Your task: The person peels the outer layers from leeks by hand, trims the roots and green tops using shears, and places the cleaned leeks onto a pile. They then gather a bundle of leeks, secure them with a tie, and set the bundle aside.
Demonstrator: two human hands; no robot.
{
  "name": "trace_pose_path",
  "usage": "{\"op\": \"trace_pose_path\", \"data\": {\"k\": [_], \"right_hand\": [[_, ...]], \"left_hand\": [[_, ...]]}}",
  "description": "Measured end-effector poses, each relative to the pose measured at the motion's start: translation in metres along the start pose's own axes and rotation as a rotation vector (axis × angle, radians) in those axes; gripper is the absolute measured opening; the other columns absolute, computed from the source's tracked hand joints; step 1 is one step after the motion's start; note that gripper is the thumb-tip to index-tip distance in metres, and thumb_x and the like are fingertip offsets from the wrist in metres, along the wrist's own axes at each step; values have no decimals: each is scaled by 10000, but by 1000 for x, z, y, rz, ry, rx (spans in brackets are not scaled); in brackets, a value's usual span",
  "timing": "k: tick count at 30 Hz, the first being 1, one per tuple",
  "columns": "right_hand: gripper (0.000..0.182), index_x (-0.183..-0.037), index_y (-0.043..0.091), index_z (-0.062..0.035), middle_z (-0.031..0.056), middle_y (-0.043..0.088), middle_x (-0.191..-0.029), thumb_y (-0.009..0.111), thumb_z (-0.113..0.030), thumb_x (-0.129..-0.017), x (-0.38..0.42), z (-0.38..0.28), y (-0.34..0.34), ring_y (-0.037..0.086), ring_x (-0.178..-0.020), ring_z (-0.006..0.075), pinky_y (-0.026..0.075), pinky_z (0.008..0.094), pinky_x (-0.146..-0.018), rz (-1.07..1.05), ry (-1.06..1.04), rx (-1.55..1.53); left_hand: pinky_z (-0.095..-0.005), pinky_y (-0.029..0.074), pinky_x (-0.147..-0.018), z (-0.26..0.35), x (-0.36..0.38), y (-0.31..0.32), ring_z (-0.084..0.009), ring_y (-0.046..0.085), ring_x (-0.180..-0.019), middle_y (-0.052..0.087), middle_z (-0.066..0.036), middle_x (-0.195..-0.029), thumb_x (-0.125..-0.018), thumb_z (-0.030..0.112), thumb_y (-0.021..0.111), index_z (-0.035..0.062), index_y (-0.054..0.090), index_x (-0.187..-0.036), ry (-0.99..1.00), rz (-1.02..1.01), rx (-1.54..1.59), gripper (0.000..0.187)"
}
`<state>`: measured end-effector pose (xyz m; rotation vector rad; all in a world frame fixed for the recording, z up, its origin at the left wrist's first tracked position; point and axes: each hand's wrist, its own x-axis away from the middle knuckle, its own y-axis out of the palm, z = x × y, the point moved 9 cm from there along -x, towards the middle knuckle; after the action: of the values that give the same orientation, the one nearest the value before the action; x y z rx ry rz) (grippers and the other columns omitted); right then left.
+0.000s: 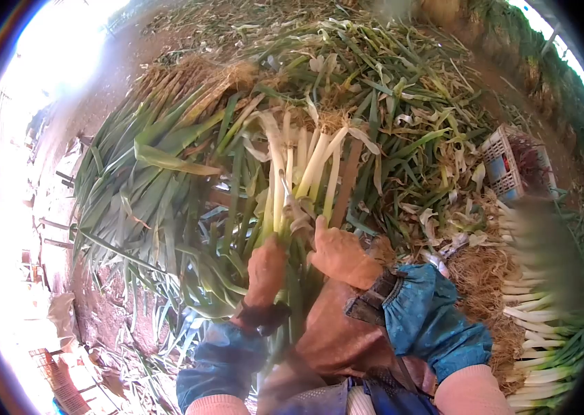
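Note:
Several leeks (313, 166) lie in front of me with white stems and roots pointing away. My left hand (266, 272), in an orange-brown glove, is closed around the green part of a leek (277, 183) at the left of this bunch. Beside it, my right hand (344, 256) has one finger raised against the leeks and the others curled; what they hold, if anything, is hidden. A limp greyish strip (299, 213), perhaps a peeled leaf, lies between the hands over the stems. Blue sleeve covers reach both wrists.
A large pile of untrimmed leeks (147, 166) lies to the left, roots away from me. Stripped leaves (402, 131) cover the ground ahead and right. A white plastic crate (506, 166) stands at right. Cleaned leeks (530, 346) are lined up at lower right beside loose roots (478, 290).

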<state>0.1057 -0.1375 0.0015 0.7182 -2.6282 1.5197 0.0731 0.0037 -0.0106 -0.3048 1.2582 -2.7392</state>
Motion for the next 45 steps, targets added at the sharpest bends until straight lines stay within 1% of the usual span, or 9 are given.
{"op": "trace_pose_path", "data": {"k": [3,14,21,25,31,34,39,42,45], "right_hand": [[517,-1096,372,145,256,624,-763,558,-157,-718,4,2,-9,639,-732,369,521,427,-669,45,10,52],[411,-986,402,93,299,595,-758,570,-170,-719,-17,18,-7,593,-773,446,490,482,-715,61,81,-70],[355,-962,431,72,300,597,-839,587,-147,-730,-15,35,-38,606,-826,410,491,461,-747,92,229,-47],[353,-956,450,82,300,598,-838,583,-145,-719,-30,53,-38,606,-824,413,490,457,-746,154,226,-52],[325,-931,487,87,303,600,-861,559,-145,-714,-69,64,-37,601,-858,418,481,458,-773,187,226,-98],[329,-933,480,92,307,600,-862,540,-151,-719,-86,68,-32,594,-871,430,474,468,-780,178,217,-105],[291,-901,502,86,259,624,-801,532,-153,-737,-99,68,-33,628,-808,391,513,419,-718,176,219,-23],[394,-985,479,101,329,589,-899,558,-180,-720,-88,59,-41,584,-901,441,468,467,-809,151,240,-94],[409,-994,470,106,324,593,-881,563,-184,-720,-73,34,-37,590,-876,441,477,472,-791,20,169,-80]], "left_hand": [[-486,439,-614,-4,-3,4,-416,583,-702,603,-204,-699,-859,187,455,41,531,-894,7,-36,2,167],[-485,430,-616,-10,12,0,-412,576,-699,594,-207,-700,-871,224,444,49,548,-902,166,-3,14,205],[-476,428,-578,-5,-2,4,-410,568,-649,580,-225,-691,-861,203,463,41,558,-907,15,-38,205,193],[-479,441,-585,22,-30,7,-410,572,-654,575,-237,-686,-849,197,481,33,565,-911,333,108,-6,194],[-488,429,-600,6,-42,20,-418,563,-683,571,-234,-700,-851,219,485,26,563,-873,82,-56,51,209],[-484,431,-613,7,-44,22,-415,563,-702,571,-231,-711,-854,218,480,23,561,-853,229,3,-21,212],[-469,430,-599,-4,-50,29,-405,561,-683,570,-220,-702,-859,226,480,15,558,-839,170,-35,23,226],[-458,432,-590,-4,-51,32,-393,566,-673,571,-211,-693,-862,232,479,10,552,-827,371,53,9,236],[-455,435,-599,-6,-55,34,-379,571,-671,574,-204,-691,-864,230,477,8,558,-835,240,-102,106,238]]}}
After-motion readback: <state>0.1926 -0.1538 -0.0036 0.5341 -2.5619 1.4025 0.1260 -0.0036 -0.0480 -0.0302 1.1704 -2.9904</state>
